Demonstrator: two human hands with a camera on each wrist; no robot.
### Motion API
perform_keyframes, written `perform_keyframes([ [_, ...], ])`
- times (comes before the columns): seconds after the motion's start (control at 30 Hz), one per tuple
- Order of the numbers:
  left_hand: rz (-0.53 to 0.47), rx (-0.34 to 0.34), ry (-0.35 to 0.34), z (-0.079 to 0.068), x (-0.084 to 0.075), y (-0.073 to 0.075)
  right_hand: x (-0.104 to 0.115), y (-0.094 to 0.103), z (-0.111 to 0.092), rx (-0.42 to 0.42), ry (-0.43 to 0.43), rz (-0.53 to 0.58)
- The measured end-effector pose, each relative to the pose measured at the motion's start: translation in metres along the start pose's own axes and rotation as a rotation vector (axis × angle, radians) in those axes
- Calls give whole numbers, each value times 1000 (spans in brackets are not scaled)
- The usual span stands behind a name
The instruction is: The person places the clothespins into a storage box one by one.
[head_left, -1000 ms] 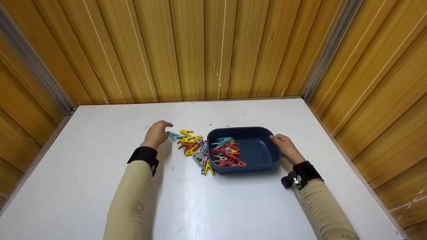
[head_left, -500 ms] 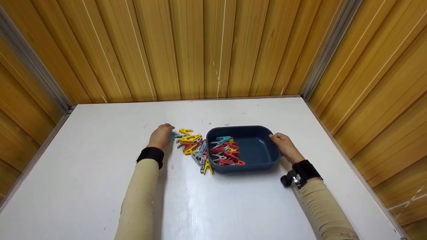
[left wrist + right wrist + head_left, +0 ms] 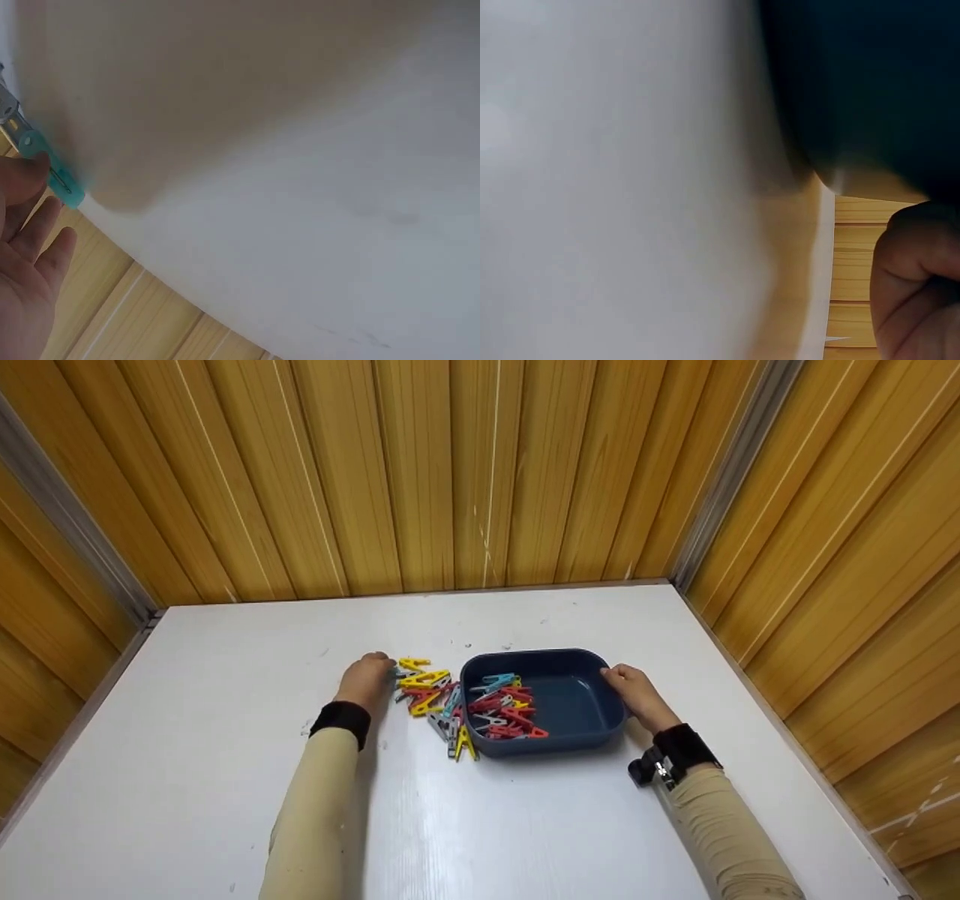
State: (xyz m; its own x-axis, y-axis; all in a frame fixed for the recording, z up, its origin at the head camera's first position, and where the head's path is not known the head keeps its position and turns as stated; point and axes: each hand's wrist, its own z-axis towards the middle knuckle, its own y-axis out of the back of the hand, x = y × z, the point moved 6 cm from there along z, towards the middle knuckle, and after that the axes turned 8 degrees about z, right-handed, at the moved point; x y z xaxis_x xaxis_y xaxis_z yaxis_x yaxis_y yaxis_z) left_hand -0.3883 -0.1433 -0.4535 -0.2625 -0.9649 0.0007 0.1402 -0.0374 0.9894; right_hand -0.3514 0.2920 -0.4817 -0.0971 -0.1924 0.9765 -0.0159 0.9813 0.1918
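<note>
My left hand point(image 3: 364, 684) is at the left end of a loose pile of clothespins. In the left wrist view its thumb and fingers pinch a teal clothespin point(image 3: 66, 187), most of which the hand hides in the head view. Yellow, red, grey and blue clothespins point(image 3: 425, 679) lie on the table between that hand and a dark blue plastic basin point(image 3: 551, 746). Several more, mostly red clothespins point(image 3: 517, 712), rest inside the basin's left half. At the basin's right end my right hand point(image 3: 637, 696) grips the rim, fingers curled in the right wrist view point(image 3: 915, 277).
The white table point(image 3: 450, 832) carries the basin and the pile near its middle. Wood-patterned panel walls point(image 3: 420, 472) stand behind it and at both sides. A black strap with a small camera point(image 3: 660, 765) sits on the right wrist, close to the basin.
My left hand has moved slightly right and closed its fingers and thumb on the teal clothespin. The right hand keeps its grip on the basin's rim, which stays in place.
</note>
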Motion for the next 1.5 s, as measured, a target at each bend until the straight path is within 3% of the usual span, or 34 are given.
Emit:
perform_keyframes([
  [0.17, 33, 40, -8, 0, -3, -3, 0, -1, -1, 2, -1, 3],
  [0.43, 49, 26, -25, 1, -4, -1, 0, -1, 1, 6, 7, -7],
  [0.6, 82, 53, -43, 0, -4, 1, 0, 1, 1, 3, 1, -18],
  [0.77, 77, 16, -71, 0, -1, 5, 14, -4, -10, 27, -8, 0],
  [1.07, 56, 1, -10, 2, 4, 18, -1, 0, 0, 11, -1, 12],
  [1.3, -93, -38, -1, 7, -18, 44, 0, -2, 0, 10, 12, 5],
  [1.5, -178, -119, -98, 10, -53, 69, 0, -1, 0, 7, 8, 5],
])
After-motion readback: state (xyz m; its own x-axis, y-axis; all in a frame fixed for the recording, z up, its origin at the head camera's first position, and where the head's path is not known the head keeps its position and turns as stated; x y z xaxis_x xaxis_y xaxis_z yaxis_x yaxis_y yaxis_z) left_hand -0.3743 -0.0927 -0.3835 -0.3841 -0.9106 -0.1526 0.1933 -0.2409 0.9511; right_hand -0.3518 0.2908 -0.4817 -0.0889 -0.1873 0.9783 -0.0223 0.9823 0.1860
